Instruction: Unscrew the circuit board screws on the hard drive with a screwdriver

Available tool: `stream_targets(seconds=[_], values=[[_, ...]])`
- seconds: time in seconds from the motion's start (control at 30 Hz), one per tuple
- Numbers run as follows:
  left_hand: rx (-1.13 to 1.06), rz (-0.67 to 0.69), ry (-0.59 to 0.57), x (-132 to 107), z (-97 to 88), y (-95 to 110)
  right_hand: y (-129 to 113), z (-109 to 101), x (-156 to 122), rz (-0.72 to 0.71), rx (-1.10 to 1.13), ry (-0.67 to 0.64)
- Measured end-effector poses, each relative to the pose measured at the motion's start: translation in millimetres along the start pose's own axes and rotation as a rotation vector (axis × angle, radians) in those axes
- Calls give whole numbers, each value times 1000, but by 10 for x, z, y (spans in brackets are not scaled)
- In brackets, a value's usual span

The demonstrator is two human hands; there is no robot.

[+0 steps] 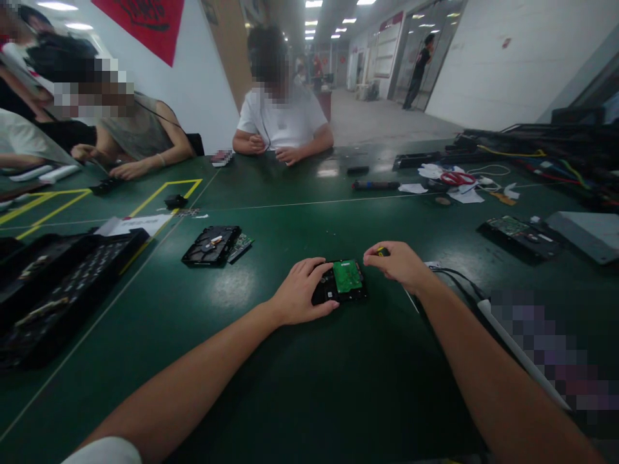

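A black hard drive (329, 291) with a green circuit board (347, 277) facing up lies flat on the dark green table in front of me. My left hand (300, 293) grips its left end, fingers over the far side and thumb along the near edge. Just right of the drive, raised apart from it, my right hand (399, 263) is closed around a screwdriver (383, 252) with a yellow and black handle. A thin metal shaft (412, 300) shows below that hand, pointing back toward me.
Left of centre lie another hard drive (209, 246) and a loose circuit board (240, 247). Black compartment trays (109, 254) stand at far left. A further drive (520, 237), a grey metal box (585, 235) and cables (541, 154) sit right. A person (285, 122) sits opposite.
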State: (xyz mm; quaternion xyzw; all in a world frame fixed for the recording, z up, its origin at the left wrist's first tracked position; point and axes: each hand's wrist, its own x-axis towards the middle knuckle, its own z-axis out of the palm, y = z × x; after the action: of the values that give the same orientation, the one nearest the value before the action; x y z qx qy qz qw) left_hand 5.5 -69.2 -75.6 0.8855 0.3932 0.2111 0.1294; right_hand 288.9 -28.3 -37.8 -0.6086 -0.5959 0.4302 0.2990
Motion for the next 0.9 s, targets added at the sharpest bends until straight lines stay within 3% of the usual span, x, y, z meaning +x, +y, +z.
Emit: stream_targets(seconds=[0.13, 0.37, 0.53, 0.63, 0.73, 0.9], values=[[-56, 61, -44, 99, -27, -37, 33, -4, -35, 41, 22, -18], [-126, 73, -141, 180, -145, -196, 45, -29, -30, -40, -165, 31], [-145, 97, -237, 330, -249, -316, 70, -24, 1, 51, -1, -115], [-127, 79, -188, 427, -248, -409, 113, -71, 3, 109, 74, -158], [-48, -43, -73, 446, -208, -453, 158, -145, -26, 147, 87, -169], [40, -194, 21, 251, -128, -271, 191, -197, -85, 160, 80, -281]])
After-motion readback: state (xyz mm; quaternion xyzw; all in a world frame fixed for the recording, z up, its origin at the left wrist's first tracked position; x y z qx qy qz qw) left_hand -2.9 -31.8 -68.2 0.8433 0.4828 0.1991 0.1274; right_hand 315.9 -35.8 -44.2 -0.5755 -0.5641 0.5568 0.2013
